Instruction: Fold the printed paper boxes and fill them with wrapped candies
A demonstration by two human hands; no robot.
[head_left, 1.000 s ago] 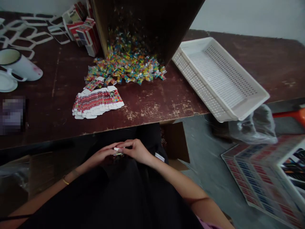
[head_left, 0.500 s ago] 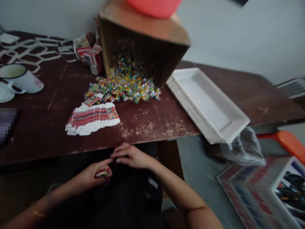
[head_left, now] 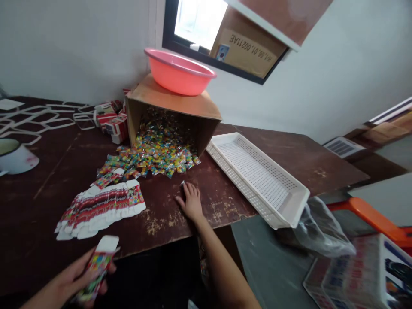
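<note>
My left hand (head_left: pixel 72 279) is closed around a small printed carton (head_left: pixel 101 259), whose white end flap points up and away from me. It is held low at the table's front edge. Over the brown table my right hand (head_left: pixel 192 204) lies with fingers stretched forward and thumb apart. A tiny whitish thing (head_left: pixel 183 183) shows by its fingertips, too small to name. Ahead of it, small clear packets of coloured sweets (head_left: pixel 161 154) spill out of a cardboard box (head_left: pixel 138 96) on its side. A fanned row of flat red-and-white cartons (head_left: pixel 103 208) lies beyond my left hand.
A pink basin (head_left: pixel 180 75) sits on the cardboard box. To its right a white perforated tray (head_left: pixel 257 178) overhangs the table edge, beside a plastic bag (head_left: pixel 322 231). An enamel mug (head_left: pixel 19 159) and red-white boxes (head_left: pixel 116 128) stand at left. An orange chair (head_left: pixel 370 214) is lower right.
My right hand has moved from my lap forward onto the table. My left hand has moved left, with the carton now showing more fully. The camera view has tilted up.
</note>
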